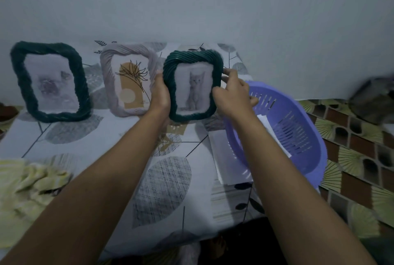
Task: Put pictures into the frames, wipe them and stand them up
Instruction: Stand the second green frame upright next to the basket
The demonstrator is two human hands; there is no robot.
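**Cat frame held up between both hands**

Both hands are on the small green frame (192, 85), the one with the grey cat picture (195, 92) in it, and it is up off the table, upright and tilted a touch, face toward the camera. The left hand (160, 92) clamps the frame's left edge, fingers wrapped behind it, thumb side at the front. The right hand (233, 92) pinches the right edge: fingertips (226, 72) touch the upper right corner, and the thumb presses lower down on that side. So the frame sits squarely between the two grips.

Behind, against the wall, stand two more: a large dark green frame (50, 81) far left, and a pale lilac frame (130, 81) just beside the left hand. A purple basket (298, 136) sits to the right with white sheets (229, 158) under and inside it. A yellow cloth (27, 186) lies crumpled at the lower left on the leaf-patterned tablecloth (106, 136).
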